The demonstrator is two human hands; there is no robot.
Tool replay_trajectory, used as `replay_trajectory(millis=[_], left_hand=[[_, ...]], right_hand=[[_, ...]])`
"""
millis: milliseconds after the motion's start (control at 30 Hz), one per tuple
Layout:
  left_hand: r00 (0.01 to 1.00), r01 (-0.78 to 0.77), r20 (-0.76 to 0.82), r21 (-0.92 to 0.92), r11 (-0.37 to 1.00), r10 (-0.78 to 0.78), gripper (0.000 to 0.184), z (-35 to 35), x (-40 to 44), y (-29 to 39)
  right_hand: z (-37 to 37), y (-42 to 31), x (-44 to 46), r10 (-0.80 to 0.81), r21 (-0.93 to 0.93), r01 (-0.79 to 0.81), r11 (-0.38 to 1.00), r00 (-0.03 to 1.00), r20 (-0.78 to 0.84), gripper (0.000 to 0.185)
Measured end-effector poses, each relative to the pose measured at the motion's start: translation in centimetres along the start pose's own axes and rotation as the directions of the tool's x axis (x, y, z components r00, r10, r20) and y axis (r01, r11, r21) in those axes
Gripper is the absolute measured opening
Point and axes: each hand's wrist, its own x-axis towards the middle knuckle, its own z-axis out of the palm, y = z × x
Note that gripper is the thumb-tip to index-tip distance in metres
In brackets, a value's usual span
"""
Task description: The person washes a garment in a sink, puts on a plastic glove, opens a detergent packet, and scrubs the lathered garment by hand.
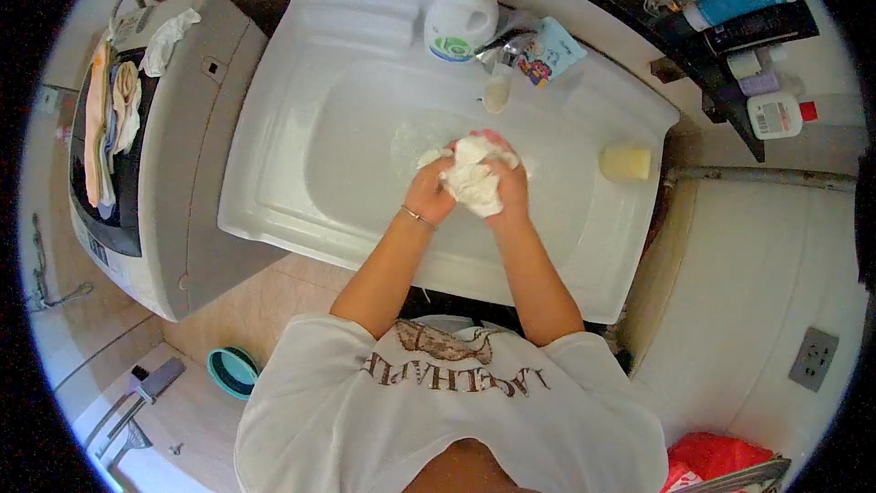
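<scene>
A bunched white cloth (474, 178) is gripped between my two hands above the basin of a white sink (356, 141). My left hand (429, 190), with a thin bracelet at the wrist, closes on the cloth's left side. On the other side, my right hand (511, 184) has its fingers wrapped round the cloth. Just beyond the hands is the faucet (498, 91). Some water shows in the basin to the left of the cloth. Parts of the fingers are hidden by the folds.
A white pump bottle (462, 14) and a light blue pouch (551, 50) stand at the sink's back ledge. A yellow soap bar (625, 163) lies on the right rim. Left is a washing machine (196, 155) with folded cloths (111, 123) on top. Toiletries crowd a dark shelf (693, 55) at upper right.
</scene>
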Motion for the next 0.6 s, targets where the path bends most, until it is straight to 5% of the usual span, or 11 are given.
replay_trajectory(millis=[33, 67, 100, 200, 233, 267, 367, 467, 500, 533, 600], left_hand=[[1.0, -0.02, 0.004, -0.062, 0.998, 0.02, 0.04, 0.4, 0.0, 0.0], [0.999, -0.039, 0.008, -0.123, 0.992, 0.04, 0.041, 0.8, 0.1, 0.0], [0.998, -0.055, 0.038, -0.046, 0.997, 0.057, 0.042, 0.8, 0.3, -0.2], [0.956, -0.071, 0.292, 0.111, 0.991, 0.036, 0.045, 1.5, -1.4, -1.3], [0.998, -0.021, 0.069, 0.298, 0.954, 0.0, 0.049, 3.4, -2.6, -2.3], [0.987, 0.068, -0.159, 0.459, 0.886, 0.007, 0.053, 4.5, -3.2, -2.8], [0.985, -0.084, -0.082, 0.546, 0.833, 0.153, 0.057, 0.6, 0.3, -0.4], [0.975, -0.175, -0.058, 0.39, 0.904, 0.214, 0.057, 2.1, 0.0, -0.4], [0.978, -0.073, -0.149, 0.398, 0.915, 0.143, 0.058, 2.8, -1.2, -1.2], [0.969, 0.028, -0.237, 0.396, 0.918, 0.073, 0.059, 3.6, -2.3, -2.0], [0.964, -0.114, -0.14, 0.552, 0.826, 0.226, 0.056, 3.5, -2.3, -2.5]], right_hand=[[1.2, 1.0, -1.4, 0.0, 0.0, 0.0, 1.0, 1.0, 0.002, 0.046], [2.4, 2.3, -2.9, -0.231, -0.59, 0.275, 0.759, 0.961, 0.151, 0.045], [2.9, 3.0, -3.7, -0.307, -0.875, 0.458, 0.154, 0.864, 0.398, 0.043], [0.8, 3.0, -0.7, -0.445, -0.901, 0.342, 0.267, 0.873, 0.199, 0.047], [-0.2, 2.3, 1.1, -0.281, -0.731, 0.068, 0.679, 0.944, -0.173, 0.049], [-0.8, 2.9, 1.2, -0.28, -0.732, 0.068, 0.678, 0.945, -0.172, 0.049], [-0.6, 5.6, -0.2, -0.411, -0.9, 0.261, 0.348, 0.906, 0.103, 0.053], [1.5, 4.7, -1.4, -0.411, -0.894, 0.241, 0.378, 0.909, 0.071, 0.049], [1.1, 4.0, 0.3, -0.349, -0.825, 0.158, 0.542, 0.936, -0.05, 0.045], [0.7, 3.3, 1.4, -0.35, -0.824, 0.16, 0.543, 0.935, -0.049, 0.045], [1.1, 1.5, 2.4, 0.108, -0.369, -0.251, 0.895, 0.924, -0.367, 0.044]])
